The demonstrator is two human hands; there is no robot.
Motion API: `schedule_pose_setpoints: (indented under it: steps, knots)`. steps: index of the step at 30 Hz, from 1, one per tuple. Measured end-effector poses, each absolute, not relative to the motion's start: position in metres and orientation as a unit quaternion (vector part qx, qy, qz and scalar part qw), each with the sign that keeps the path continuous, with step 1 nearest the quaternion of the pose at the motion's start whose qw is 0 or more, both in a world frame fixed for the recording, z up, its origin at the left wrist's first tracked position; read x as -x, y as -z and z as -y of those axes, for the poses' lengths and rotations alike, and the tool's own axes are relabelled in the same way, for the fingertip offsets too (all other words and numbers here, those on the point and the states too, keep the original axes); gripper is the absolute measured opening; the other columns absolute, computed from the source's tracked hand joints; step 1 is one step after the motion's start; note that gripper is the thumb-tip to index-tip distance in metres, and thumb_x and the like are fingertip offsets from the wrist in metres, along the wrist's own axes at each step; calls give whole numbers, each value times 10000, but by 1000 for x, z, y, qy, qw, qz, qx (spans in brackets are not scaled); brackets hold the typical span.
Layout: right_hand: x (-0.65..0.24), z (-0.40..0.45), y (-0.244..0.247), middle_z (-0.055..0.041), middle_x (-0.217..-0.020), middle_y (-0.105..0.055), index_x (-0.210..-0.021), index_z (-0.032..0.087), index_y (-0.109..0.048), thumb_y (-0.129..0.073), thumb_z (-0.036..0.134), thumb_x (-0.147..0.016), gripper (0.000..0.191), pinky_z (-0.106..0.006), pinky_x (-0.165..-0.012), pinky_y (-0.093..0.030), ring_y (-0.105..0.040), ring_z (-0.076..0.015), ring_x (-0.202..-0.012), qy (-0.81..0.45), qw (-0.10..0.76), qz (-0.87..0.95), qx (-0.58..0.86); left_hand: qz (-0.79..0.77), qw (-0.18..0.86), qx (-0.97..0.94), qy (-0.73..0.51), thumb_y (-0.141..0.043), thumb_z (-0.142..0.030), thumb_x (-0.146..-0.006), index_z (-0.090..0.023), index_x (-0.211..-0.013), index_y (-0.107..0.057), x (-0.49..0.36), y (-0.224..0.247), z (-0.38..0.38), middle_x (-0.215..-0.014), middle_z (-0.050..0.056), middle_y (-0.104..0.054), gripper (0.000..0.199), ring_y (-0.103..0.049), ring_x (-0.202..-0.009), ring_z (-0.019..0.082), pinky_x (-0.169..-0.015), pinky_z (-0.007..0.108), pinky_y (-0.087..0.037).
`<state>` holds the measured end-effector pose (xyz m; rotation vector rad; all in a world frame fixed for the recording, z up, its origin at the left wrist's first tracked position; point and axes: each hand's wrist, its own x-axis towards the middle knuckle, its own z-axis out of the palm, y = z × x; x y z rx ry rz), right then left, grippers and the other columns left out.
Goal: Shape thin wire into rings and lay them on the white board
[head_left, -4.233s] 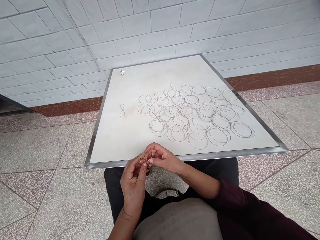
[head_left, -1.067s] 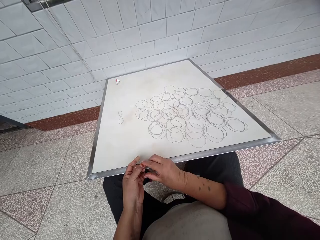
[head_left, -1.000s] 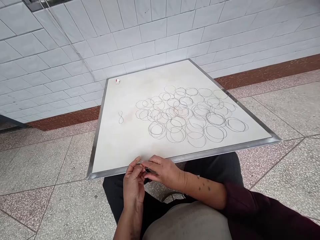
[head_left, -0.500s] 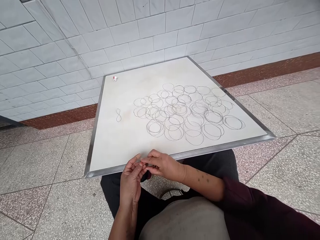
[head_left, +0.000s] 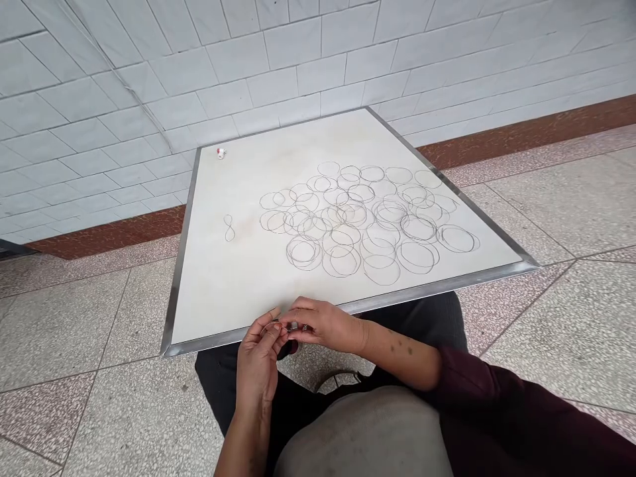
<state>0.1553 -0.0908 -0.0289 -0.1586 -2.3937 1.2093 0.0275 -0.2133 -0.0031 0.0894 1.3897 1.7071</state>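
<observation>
My left hand [head_left: 259, 361] is at the table's near edge, thumb and fingers pinched on a thin wire loop [head_left: 269, 324]. Close against it, my right hand [head_left: 325, 324] has its fingers curled and its fingertips pinched at the same wire, by the left thumb. Part of the wire is hidden by the fingers. Many thin dark wire rings [head_left: 380, 266] lie overlapping on the right half of the white table [head_left: 213, 291]. A wire twisted into a figure eight [head_left: 229, 228] lies apart on the left.
A small white and red object [head_left: 221, 154] sits in the table's far left corner. Metal trim [head_left: 442, 283] borders the tabletop. Behind it stands a tiled wall [head_left: 293, 43], and my legs [head_left: 422, 331] are under the near edge.
The view has shifted slightly, so the table appears a little further left. Both hands stay together at the wire, with only a small movement of the right fingers.
</observation>
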Motion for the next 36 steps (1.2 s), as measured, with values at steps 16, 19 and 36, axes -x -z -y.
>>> schedule_pose_setpoints:
  steps: [16, 19, 36]
  knots:
    - [-155, 86, 37, -72, -1066, -653, -1227, 215, -652, -575, 315, -989, 269, -286, -830, -584, -642, -152, -912, -394, 267, 879, 28, -556, 445, -21, -701, -916, -239, -591, -159, -939, -780, -30, 9, 210, -809, 30, -742, 382, -664, -708, 103, -753, 240, -557]
    - [-156, 87, 36, -77, -1061, -663, -1236, 193, -631, -590, 310, -983, 282, -281, -842, -566, -641, -151, -920, -384, 265, 884, 31, -564, 441, -27, -698, -915, -242, -594, -166, -949, -778, -30, 8, 210, -792, 22, -739, 388, -665, -703, 103, -755, 244, -556]
    - [-154, 87, 37, -40, -932, -645, -1080, 184, -658, -638, 261, -947, 155, -260, -778, -550, -615, -141, -845, -402, 247, 881, 43, -589, 427, -31, -686, -917, -254, -547, -166, -910, -783, -30, 6, 209, -721, 6, -711, 397, -664, -672, 118, -709, 262, -561]
